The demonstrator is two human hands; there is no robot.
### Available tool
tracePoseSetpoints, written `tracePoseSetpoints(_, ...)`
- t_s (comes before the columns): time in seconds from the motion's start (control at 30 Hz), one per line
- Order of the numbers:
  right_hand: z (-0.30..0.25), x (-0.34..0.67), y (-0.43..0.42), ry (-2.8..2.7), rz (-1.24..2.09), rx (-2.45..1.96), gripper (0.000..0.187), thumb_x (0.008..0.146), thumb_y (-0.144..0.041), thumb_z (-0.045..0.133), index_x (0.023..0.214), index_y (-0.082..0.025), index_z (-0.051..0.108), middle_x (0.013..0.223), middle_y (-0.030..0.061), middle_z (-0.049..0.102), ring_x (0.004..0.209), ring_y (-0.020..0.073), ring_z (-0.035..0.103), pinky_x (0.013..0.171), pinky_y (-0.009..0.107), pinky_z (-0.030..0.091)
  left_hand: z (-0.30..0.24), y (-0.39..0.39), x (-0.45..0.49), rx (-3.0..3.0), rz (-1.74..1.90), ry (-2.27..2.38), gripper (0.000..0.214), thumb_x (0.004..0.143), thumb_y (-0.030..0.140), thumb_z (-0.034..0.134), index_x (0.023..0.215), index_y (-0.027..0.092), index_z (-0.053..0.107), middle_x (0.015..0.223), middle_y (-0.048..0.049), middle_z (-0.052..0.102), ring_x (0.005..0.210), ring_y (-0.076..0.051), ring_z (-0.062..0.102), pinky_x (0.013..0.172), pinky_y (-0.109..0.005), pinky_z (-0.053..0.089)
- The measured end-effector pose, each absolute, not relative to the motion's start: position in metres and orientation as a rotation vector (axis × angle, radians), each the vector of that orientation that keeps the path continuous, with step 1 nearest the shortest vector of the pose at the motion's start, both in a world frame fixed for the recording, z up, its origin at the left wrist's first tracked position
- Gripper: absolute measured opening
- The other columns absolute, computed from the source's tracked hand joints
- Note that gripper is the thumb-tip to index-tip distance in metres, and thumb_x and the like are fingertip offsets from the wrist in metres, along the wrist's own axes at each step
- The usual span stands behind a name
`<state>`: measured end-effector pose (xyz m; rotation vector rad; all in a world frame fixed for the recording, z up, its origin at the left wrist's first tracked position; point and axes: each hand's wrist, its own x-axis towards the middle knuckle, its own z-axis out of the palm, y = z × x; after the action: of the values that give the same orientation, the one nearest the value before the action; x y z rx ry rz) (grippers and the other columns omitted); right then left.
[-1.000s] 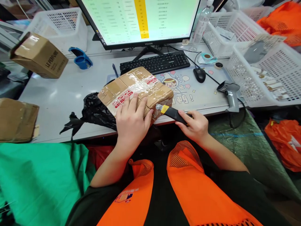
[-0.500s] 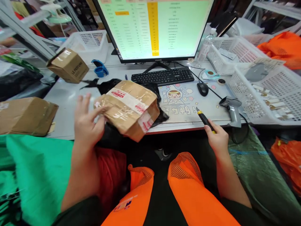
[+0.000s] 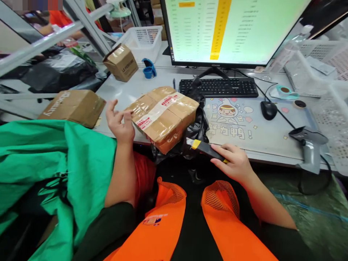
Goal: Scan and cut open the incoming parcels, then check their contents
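Note:
A brown cardboard box [image 3: 170, 114], wrapped in clear tape with a white and red printed strip, lies on crumpled black plastic [image 3: 199, 123] at the front edge of the desk. One of its corners juts past that edge. My left hand [image 3: 121, 121] is at the box's left corner, palm turned up and fingers apart, a fingertip apparently touching the cardboard. In my right hand [image 3: 231, 159] is a black and yellow utility knife [image 3: 208, 148], its tip pointing left toward the box's near right side, apart from the cardboard.
Behind the box stand a keyboard [image 3: 219, 87] and a monitor [image 3: 236, 32]. A mouse [image 3: 268, 110] and a grey barcode scanner [image 3: 310, 148] lie to the right. Cartons [image 3: 74, 107] [image 3: 121, 62] and a blue container [image 3: 149, 69] are at left. White baskets [image 3: 144, 41] stand at the back.
The box has turned, so its printed strip now slants the other way. My right hand has brought the knife left, close to the box. The view has swung left.

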<state>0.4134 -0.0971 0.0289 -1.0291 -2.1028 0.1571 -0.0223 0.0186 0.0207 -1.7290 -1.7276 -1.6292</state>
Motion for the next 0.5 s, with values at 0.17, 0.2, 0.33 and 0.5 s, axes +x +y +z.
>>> tracePoseSetpoints(0.17, 0.041, 0.372, -0.079, -2.25, -0.039, -0.863, 0.038, 0.102, -0.044, 0.071, 0.132, -0.023, 0.08, 0.095, 0.0091, 0.072, 0.078, 0.0181, 0.067, 0.068, 0.029, 0.053, 0.014, -0.037, 0.03, -2.191, -1.419, -1.401, 0.064, 0.096, 0.08, 0.044, 0.109, 0.025, 0.073, 0.131, -0.0116, 0.074, 0.145, -0.036, 0.058, 0.126, -0.069, 0.036)
tracePoseSetpoints(0.2, 0.041, 0.367, -0.077, -2.265, -0.053, -0.848, 0.038, 0.102, -0.045, 0.071, 0.132, -0.024, 0.079, 0.094, 0.0086, 0.072, 0.078, 0.0177, 0.066, 0.068, 0.028, 0.053, 0.01, -0.044, 0.039, -2.231, -1.383, -1.392, 0.057, 0.093, 0.077, 0.052, 0.111, 0.027, 0.073, 0.124, -0.0111, 0.077, 0.14, -0.036, 0.063, 0.126, -0.069, 0.036)
tracePoseSetpoints(0.33, 0.044, 0.36, -0.073, -2.289, -0.063, -0.857, 0.038, 0.103, -0.045, 0.07, 0.133, -0.024, 0.079, 0.093, 0.008, 0.072, 0.076, 0.0169, 0.065, 0.068, 0.028, 0.051, -0.003, -0.046, 0.053, -2.105, -1.418, -1.49, 0.052, 0.084, 0.071, 0.061, 0.111, 0.027, 0.071, 0.115, -0.0119, 0.078, 0.132, -0.037, 0.067, 0.124, -0.069, 0.036)
tracePoseSetpoints(0.5, 0.05, 0.361, -0.073, -2.298, -0.048, -0.845, 0.037, 0.104, -0.043, 0.069, 0.13, -0.02, 0.079, 0.095, 0.0095, 0.073, 0.076, 0.0172, 0.066, 0.066, 0.029, 0.051, -0.004, -0.039, 0.052, -2.09, -1.377, -1.449, 0.046, 0.084, 0.067, 0.069, 0.105, 0.027, 0.071, 0.11, -0.0108, 0.079, 0.12, -0.034, 0.072, 0.121, -0.066, 0.042)
